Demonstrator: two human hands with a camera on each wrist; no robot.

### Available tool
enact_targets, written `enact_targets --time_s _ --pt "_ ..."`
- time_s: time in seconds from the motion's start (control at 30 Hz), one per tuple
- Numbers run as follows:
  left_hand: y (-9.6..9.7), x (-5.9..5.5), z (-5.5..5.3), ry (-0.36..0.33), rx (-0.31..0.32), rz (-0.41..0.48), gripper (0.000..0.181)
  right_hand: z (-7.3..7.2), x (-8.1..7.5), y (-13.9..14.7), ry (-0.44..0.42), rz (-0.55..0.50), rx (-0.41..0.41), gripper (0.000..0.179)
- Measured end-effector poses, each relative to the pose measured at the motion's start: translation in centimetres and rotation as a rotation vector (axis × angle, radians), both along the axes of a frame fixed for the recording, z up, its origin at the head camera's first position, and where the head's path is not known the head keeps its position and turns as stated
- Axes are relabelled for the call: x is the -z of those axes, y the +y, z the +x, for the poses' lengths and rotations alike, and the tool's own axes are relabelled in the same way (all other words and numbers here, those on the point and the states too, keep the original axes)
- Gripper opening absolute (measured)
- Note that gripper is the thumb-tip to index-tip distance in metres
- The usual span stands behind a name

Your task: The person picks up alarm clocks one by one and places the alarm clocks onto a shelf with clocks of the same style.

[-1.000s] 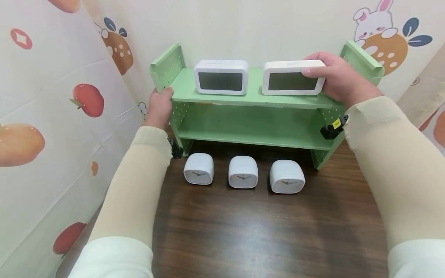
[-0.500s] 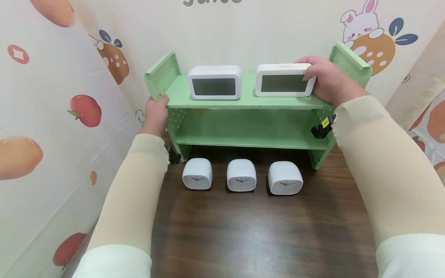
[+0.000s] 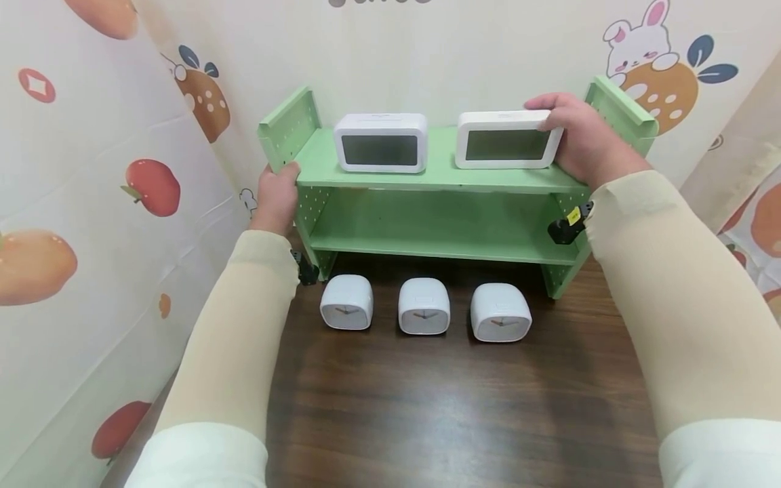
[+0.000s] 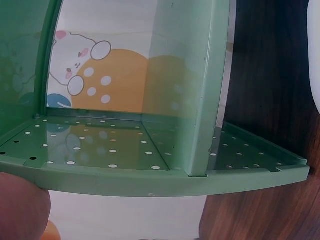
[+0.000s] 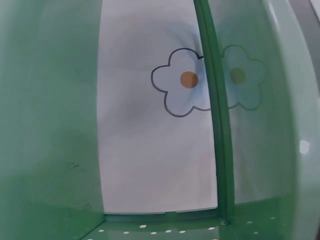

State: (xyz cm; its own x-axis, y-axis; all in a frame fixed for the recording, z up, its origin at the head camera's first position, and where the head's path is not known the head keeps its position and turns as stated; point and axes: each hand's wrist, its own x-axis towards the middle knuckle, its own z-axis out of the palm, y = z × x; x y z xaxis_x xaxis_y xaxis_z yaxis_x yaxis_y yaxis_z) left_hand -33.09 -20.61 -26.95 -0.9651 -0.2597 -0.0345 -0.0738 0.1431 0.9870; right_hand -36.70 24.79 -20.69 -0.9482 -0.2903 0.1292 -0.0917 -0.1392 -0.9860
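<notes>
My left hand (image 3: 276,198) grips the left side panel of a green two-tier metal shelf (image 3: 445,220), its thumb at the panel's front edge. In the left wrist view a bit of that hand (image 4: 22,207) shows below the perforated panel. On the top tier, my right hand (image 3: 588,139) holds the right end of a white rectangular digital clock (image 3: 506,144), thumb at the front corner and fingers behind. A matching digital clock (image 3: 381,144) stands upright to its left. The right wrist view shows only the shelf's green inner surfaces (image 5: 47,125) and the wall; that hand is out of sight there.
Three small rounded white analog clocks, left (image 3: 346,301), middle (image 3: 424,305) and right (image 3: 500,312), stand in a row on the dark wood surface (image 3: 451,413) before the shelf. A printed curtain (image 3: 476,54) hangs behind and along the left.
My right thumb has drawn back from the right clock's screen to its corner, while the clock remains on the top tier. The left hand stays on the panel; the head view has shifted slightly.
</notes>
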Motion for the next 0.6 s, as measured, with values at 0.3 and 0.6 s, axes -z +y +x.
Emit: enact_targets --time_s 0.3,0.6 --pt "-0.2 0.1 -0.3 0.009 -0.006 -0.008 0.052 1.9 -2.7 -0.2 -0.009 0.419 0.286 0.054" --pt "-0.6 0.2 -0.9 -0.002 0.014 0.026 0.053 5.8 -5.1 -1.3 0.113 0.540 0.498 0.049"
